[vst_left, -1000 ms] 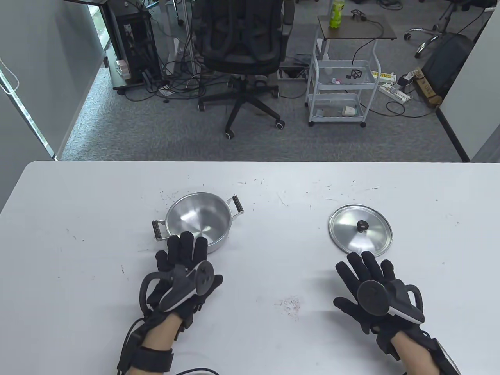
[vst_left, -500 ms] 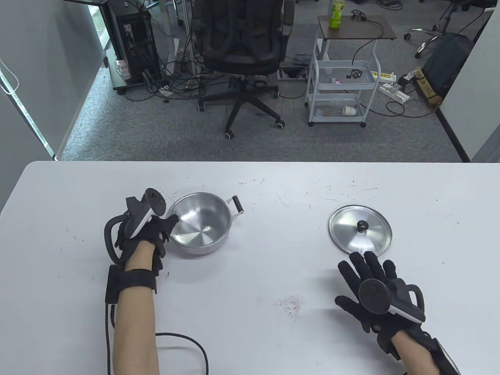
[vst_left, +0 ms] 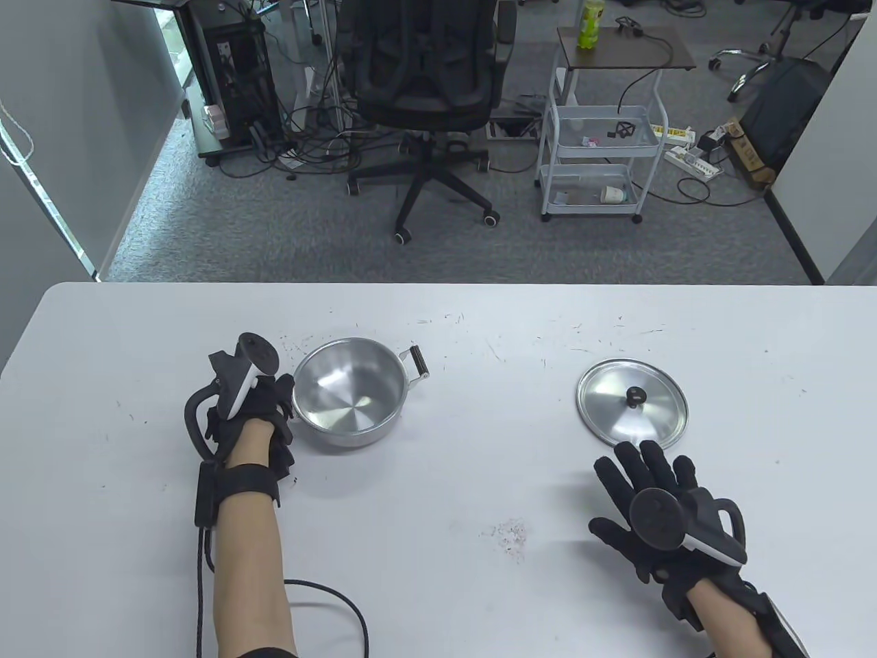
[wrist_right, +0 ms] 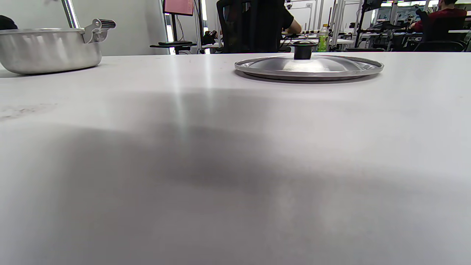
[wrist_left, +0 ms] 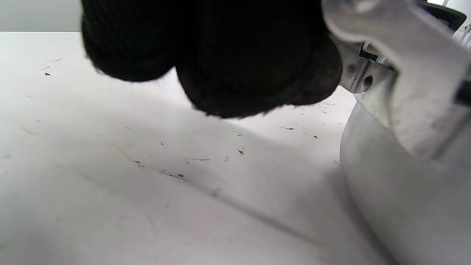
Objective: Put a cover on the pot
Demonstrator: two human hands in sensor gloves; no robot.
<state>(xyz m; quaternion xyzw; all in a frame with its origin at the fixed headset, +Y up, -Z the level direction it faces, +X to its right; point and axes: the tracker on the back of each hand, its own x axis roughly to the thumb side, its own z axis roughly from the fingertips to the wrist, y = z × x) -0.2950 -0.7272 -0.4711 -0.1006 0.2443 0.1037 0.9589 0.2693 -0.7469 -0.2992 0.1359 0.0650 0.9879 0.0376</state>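
Brushed-metal and uncovered, the round silver pot with two black side handles [vst_left: 349, 393] sits on the white scuffed surface [vst_left: 479, 466], and everything else can be placed from it. Against the pot's left side, the left hand in its black sensor glove [vst_left: 250, 408] is curled where the pot's left handle should be; the left wrist view shows dark gloved fingers [wrist_left: 254, 73] bunched just beside the handle's metal bracket [wrist_left: 415, 84], though I cannot tell whether they actually grip it. Well to the right of the pot lies the flat round silver lid with a small black knob [vst_left: 632, 404], knob up, resting on the surface. Nearer the person than the lid, the right hand in its black glove [vst_left: 658, 507] lies palm down with its fingers [vst_left: 647, 462] spread wide, their tips just short of the lid's near rim and holding nothing.
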